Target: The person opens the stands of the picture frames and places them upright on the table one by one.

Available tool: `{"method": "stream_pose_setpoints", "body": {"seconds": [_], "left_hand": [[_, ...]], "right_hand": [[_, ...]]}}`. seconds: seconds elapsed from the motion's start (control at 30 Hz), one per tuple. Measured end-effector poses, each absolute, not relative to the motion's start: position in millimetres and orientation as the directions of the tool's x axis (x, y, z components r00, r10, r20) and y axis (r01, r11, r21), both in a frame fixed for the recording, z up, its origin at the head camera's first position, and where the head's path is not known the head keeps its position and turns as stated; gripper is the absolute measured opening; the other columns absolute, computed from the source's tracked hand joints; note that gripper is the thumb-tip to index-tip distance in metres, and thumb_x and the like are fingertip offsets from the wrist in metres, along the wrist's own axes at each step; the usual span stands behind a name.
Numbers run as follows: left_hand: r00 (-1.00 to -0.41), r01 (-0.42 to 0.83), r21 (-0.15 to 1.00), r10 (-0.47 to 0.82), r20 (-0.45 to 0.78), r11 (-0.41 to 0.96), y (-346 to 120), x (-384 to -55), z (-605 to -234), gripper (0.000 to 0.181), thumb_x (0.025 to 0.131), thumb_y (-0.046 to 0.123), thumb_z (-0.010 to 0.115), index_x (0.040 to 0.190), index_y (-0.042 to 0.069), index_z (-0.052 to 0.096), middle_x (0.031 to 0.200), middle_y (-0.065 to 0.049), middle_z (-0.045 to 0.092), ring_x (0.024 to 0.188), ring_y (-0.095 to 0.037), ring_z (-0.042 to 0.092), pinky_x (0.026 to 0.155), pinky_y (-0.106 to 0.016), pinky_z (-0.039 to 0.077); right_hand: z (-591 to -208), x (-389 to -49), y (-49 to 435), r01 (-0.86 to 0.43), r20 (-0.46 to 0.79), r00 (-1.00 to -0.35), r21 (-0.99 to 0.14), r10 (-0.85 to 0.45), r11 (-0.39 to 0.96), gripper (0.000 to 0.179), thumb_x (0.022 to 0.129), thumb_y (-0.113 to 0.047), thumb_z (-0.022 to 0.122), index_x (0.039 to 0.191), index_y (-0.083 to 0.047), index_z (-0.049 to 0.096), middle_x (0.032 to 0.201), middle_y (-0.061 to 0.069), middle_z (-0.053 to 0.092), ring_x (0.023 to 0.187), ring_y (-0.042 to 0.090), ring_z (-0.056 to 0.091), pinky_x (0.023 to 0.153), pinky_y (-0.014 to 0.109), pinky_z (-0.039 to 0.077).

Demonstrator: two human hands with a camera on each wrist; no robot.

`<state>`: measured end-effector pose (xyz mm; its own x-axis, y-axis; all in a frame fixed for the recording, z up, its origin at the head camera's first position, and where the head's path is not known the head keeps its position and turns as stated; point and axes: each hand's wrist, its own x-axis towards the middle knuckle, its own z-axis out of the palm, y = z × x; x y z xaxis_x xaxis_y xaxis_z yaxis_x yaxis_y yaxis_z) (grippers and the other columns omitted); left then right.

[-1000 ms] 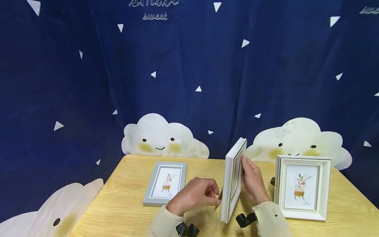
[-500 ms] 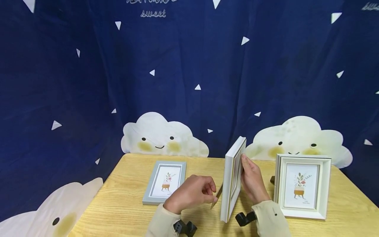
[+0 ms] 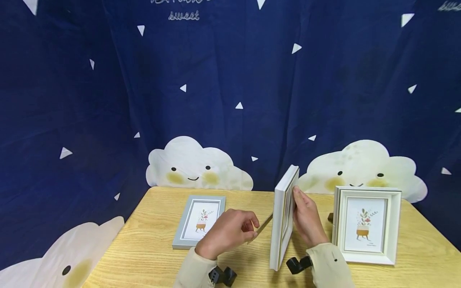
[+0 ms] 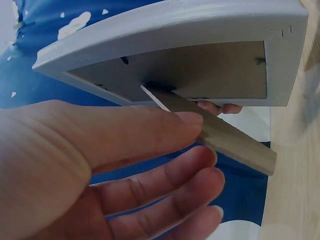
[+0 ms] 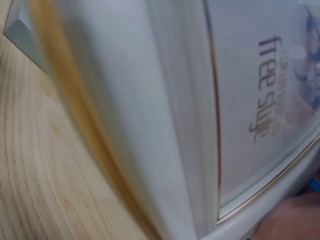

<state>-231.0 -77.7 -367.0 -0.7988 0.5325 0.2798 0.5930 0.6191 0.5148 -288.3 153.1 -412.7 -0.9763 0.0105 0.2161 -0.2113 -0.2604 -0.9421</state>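
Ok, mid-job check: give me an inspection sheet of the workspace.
Surface: wooden table, light grain showing.
Job's things: white frame upright, its support leg swung out from the back.
Clutter: grey-blue frame flat, picture up; cream frame standing, picture facing the head camera.
Left hand: at the support leg; whether it pinches it, cannot tell.
Right hand: grips the white frame's edge.
Cables: nothing seen.
Surroundings: navy cloth behind the table, printed with white triangles and smiling clouds.

On the table, a lying frame is left and a standing frame right of the held frame.
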Motion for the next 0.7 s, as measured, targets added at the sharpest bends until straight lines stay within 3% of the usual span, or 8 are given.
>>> {"method": "stream_pose_setpoints", "body": {"seconds": [0.17, 0.3, 0.4, 0.57, 0.7], "left_hand": [[-0.805, 0.591, 0.495, 0.502, 0.315, 0.637, -80.1, -232.4, -367.4, 0.012, 0.081, 0.008, 0.074, 0.086, 0.017, 0.069, 0.067, 0.015, 0.061, 0.061, 0.005, 0.052, 0.061, -0.016, 0.043], [-0.822, 0.567, 0.465, 0.424, 0.381, 0.680, -85.8, -236.0, -368.4, 0.011, 0.083, 0.007, 0.074, 0.086, 0.017, 0.071, 0.072, 0.012, 0.065, 0.065, 0.002, 0.056, 0.061, -0.019, 0.045], [-0.831, 0.537, 0.456, 0.351, 0.432, 0.710, -89.2, -238.3, -369.4, 0.009, 0.082, 0.010, 0.076, 0.084, 0.016, 0.071, 0.074, 0.010, 0.064, 0.065, -0.001, 0.056, 0.059, -0.020, 0.045], [-0.833, 0.487, 0.438, 0.251, 0.493, 0.756, -88.0, -241.2, -373.3, 0.019, 0.079, 0.019, 0.081, 0.073, 0.018, 0.063, 0.065, 0.011, 0.054, 0.058, -0.003, 0.048, 0.052, -0.020, 0.040], [-0.842, 0.436, 0.421, 0.195, 0.503, 0.796, -86.3, -243.1, -377.3, 0.029, 0.076, 0.027, 0.083, 0.064, 0.021, 0.057, 0.057, 0.014, 0.048, 0.051, -0.003, 0.042, 0.045, -0.020, 0.035]], "right_hand": [[-411.4, -287.5, 153.8, -0.203, 0.210, -0.978, -0.947, -0.003, -0.247, 0.064, 0.103, -0.042, 0.038, 0.147, 0.003, 0.031, 0.139, -0.004, 0.043, 0.122, -0.001, 0.045, 0.099, 0.016, 0.041], [-412.3, -286.6, 153.0, -0.225, 0.235, -0.972, -0.941, -0.009, -0.255, 0.038, 0.103, -0.038, 0.039, 0.130, -0.018, 0.058, 0.123, -0.013, 0.057, 0.112, 0.000, 0.052, 0.093, 0.017, 0.045], [-412.5, -287.0, 151.8, -0.221, 0.229, -0.974, -0.944, -0.003, -0.244, 0.033, 0.103, -0.038, 0.041, 0.123, -0.022, 0.062, 0.121, -0.011, 0.060, 0.109, 0.001, 0.054, 0.091, 0.019, 0.047], [-411.2, -286.9, 154.2, -0.161, 0.166, -0.986, -0.969, -0.009, -0.187, 0.064, 0.101, -0.047, 0.038, 0.146, -0.001, 0.037, 0.148, 0.005, 0.039, 0.127, 0.004, 0.042, 0.098, 0.016, 0.041], [-411.8, -286.7, 156.8, -0.139, 0.142, -0.990, -0.977, -0.006, -0.163, 0.067, 0.101, -0.048, 0.036, 0.149, -0.001, 0.032, 0.153, 0.007, 0.031, 0.130, 0.008, 0.037, 0.097, 0.014, 0.040]]}}
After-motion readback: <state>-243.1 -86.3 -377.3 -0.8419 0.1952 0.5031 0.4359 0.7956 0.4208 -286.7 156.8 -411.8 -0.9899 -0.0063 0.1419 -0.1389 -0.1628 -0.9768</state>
